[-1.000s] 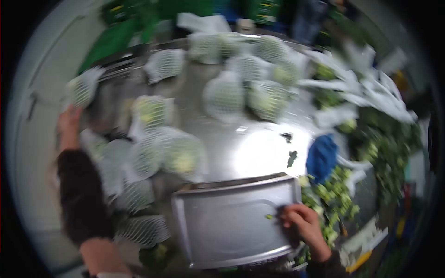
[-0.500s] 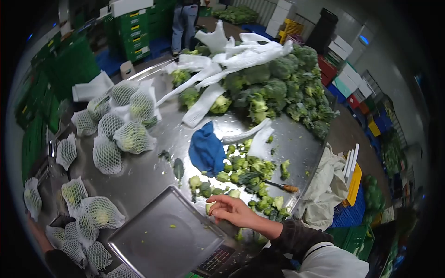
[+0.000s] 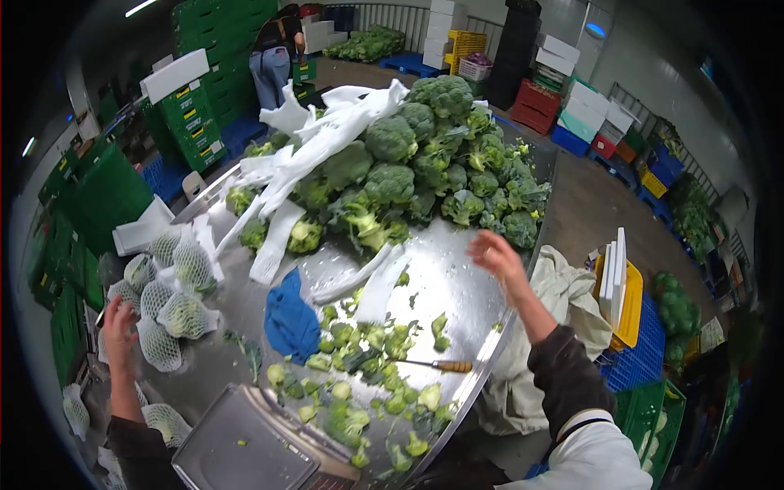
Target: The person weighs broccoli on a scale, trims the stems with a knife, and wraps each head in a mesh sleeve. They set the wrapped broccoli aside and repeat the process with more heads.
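right now, the right hand [image 3: 500,260] hangs over the right side of the metal table [image 3: 469,306], just on the near side of the broccoli pile [image 3: 392,163], its fingers parted and loosely curved. the broccoli pile fills the far part of the table, with white netting sleeves [image 3: 314,159] draped over its left side. the left hand [image 3: 120,331] is raised at the left, fingers bent and somewhat apart, near the netted heads [image 3: 161,347]; whether it touches one, i cannot tell. between the hands lie a blue cloth [image 3: 290,318] and, right of it, green trimmings [image 3: 396,400] and a wooden-handled knife [image 3: 451,366]. a shallow metal tray [image 3: 245,457] sits at the near left.
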The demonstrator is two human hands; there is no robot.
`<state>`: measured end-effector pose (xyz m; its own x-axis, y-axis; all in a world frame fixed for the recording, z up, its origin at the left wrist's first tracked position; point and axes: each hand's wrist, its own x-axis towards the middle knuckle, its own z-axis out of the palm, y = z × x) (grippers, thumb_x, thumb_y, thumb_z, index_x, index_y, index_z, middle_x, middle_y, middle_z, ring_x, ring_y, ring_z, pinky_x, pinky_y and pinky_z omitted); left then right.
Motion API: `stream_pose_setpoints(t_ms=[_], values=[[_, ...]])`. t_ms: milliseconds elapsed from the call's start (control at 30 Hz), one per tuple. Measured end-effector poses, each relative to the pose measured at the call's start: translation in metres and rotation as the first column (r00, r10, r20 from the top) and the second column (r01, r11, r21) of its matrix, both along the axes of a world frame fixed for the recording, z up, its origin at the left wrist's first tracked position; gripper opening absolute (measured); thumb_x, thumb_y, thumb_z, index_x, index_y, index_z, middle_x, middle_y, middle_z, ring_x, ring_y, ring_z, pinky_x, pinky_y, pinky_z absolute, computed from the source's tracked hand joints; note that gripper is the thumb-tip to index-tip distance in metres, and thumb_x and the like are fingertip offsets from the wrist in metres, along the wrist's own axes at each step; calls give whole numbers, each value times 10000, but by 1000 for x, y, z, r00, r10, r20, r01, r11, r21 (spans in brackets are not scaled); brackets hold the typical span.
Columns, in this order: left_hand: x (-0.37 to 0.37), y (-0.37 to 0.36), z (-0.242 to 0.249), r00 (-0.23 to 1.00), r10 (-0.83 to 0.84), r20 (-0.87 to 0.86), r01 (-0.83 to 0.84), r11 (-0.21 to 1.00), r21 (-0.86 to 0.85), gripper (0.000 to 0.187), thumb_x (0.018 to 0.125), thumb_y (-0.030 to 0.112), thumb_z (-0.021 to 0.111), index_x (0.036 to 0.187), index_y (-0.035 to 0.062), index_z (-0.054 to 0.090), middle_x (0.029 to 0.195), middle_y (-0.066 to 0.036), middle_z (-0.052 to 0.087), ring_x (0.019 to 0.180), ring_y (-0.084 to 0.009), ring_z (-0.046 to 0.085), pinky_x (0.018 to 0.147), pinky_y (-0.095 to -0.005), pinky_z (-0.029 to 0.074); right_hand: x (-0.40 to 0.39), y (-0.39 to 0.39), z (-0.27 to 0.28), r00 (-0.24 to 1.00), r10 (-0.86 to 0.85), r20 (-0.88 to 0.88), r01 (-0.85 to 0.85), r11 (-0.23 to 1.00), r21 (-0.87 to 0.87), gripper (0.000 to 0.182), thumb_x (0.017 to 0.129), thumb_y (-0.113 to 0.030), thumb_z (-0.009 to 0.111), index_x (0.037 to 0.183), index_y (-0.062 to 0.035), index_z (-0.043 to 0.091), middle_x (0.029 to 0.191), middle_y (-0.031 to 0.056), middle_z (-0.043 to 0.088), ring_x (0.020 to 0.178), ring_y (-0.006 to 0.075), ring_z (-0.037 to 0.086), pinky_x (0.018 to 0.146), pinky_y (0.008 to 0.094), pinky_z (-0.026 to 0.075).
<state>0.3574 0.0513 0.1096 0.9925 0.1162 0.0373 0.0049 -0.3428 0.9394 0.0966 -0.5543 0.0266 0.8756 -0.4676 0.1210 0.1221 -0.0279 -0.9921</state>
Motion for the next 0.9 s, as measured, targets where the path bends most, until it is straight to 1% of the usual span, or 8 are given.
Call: stream_pose_setpoints(t_ms=[133,233,333,400,567,667,767,900], values=[[8,-143,27,936,-349,56,336,928,160,548,810,371,554,1283,108,462,1173,-44,538,1050,-149,483,852,-275,355,51,-120,20,990,-138,38,136,990,36,683,869,-456,488,1382,-66,261,1359,100,361,1179,228,447,977,383,342],[55,-238,30,784,-595,177,563,801,204,594,783,324,591,1295,66,435,1236,-92,498,1171,-202,439,995,-356,299,89,-199,41,968,-240,73,246,965,-87,701,868,-500,445,1396,-82,251,1402,108,320,1241,242,395,1023,437,269],[71,-347,52,710,-649,272,618,760,201,638,762,327,610,1308,59,415,1294,-112,458,1245,-226,382,1032,-378,254,127,-275,58,949,-310,59,316,934,-168,700,859,-511,450,1387,-85,278,1384,98,346,1230,237,403,1014,431,273],[99,-403,60,635,-691,346,627,722,293,660,767,371,596,1317,61,405,1341,-127,419,1276,-240,348,1045,-383,233,151,-313,73,920,-381,94,392,886,-245,608,854,-463,509,1315,-79,412,1277,128,470,1166,202,463,960,323,335],[139,-529,79,560,-699,444,643,705,299,588,835,409,512,1310,72,428,1354,-125,409,1274,-234,352,1051,-343,226,225,-406,73,910,-385,153,409,779,-476,648,812,-493,554,1287,-65,451,1239,136,504,1143,229,475,955,310,340],[163,-585,78,584,-701,410,633,709,311,598,847,440,501,1313,73,427,1342,-122,421,1263,-224,364,1045,-336,232,259,-423,67,924,-356,139,373,757,-537,684,794,-519,562,1290,-62,450,1270,146,483,1168,242,456,973,319,326],[181,-623,67,616,-732,292,621,679,393,601,885,484,398,1349,102,386,1381,-57,392,1321,-208,277,1069,-358,177,292,-447,51,941,-330,77,318,782,-536,735,781,-566,546,1292,-46,449,1302,149,463,1217,246,417,999,315,299],[220,-645,34,550,-808,210,699,584,413,620,882,521,396,1356,122,386,1403,-51,352,1299,-207,304,1067,-316,178,321,-461,30,951,-288,114,306,818,-487,673,822,-563,490,1289,-79,463,1285,92,483,1209,195,416,996,295,289]])
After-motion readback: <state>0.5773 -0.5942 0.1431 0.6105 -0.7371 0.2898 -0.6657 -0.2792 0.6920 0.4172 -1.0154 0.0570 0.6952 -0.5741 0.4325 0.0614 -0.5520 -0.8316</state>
